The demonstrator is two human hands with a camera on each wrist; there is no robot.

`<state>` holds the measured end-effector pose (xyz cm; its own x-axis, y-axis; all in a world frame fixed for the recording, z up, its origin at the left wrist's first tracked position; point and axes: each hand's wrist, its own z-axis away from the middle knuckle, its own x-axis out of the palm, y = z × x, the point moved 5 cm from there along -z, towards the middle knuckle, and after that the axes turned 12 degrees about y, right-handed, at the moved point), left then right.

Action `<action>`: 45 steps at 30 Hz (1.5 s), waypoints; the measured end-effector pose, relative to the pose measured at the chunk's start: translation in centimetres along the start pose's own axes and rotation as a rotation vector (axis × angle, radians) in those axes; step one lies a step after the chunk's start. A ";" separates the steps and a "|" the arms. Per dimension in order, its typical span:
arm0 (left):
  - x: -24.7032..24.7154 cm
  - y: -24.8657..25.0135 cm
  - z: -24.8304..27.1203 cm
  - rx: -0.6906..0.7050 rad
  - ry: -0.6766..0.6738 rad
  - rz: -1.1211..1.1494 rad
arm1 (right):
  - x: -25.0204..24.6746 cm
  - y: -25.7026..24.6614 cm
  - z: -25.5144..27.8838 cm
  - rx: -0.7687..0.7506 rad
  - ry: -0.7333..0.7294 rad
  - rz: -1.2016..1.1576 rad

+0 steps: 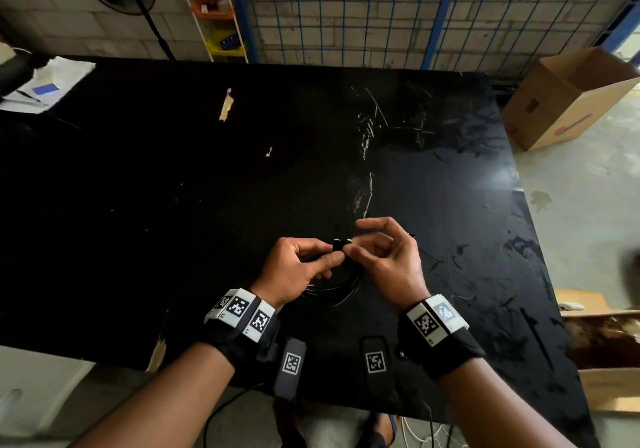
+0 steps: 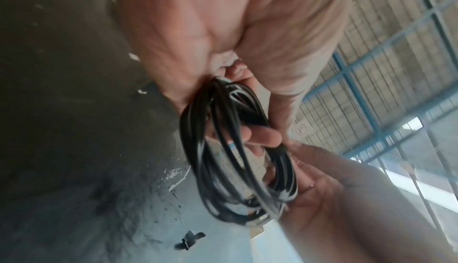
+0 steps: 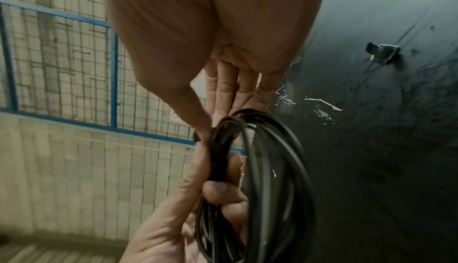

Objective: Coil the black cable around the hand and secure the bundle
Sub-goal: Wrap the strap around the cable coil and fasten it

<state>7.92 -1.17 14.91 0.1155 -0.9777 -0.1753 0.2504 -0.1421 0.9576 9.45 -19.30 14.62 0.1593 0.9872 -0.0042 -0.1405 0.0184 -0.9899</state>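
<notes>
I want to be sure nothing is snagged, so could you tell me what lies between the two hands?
Only the coiled black cable: the left hand grips the bundle and the right hand pinches its top, clearest in the right wrist view.

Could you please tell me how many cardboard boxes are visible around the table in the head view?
2. One open cardboard box stands on the floor past the table's far right corner; another box sits at the right edge, partly cropped. More may lie outside view.

An open cardboard box (image 1: 568,101) stands beside the scratched black table (image 1: 173,187).
</notes>
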 end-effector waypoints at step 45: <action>-0.7 0.1 0.3 -0.224 -0.024 0.564 | -1.5 0.8 -0.1 0.037 -0.117 -0.272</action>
<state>7.60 -0.57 15.23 0.2679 -0.8965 0.3529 0.3538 0.4323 0.8294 9.23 -20.77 13.77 0.0821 0.9569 0.2786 -0.1437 0.2880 -0.9468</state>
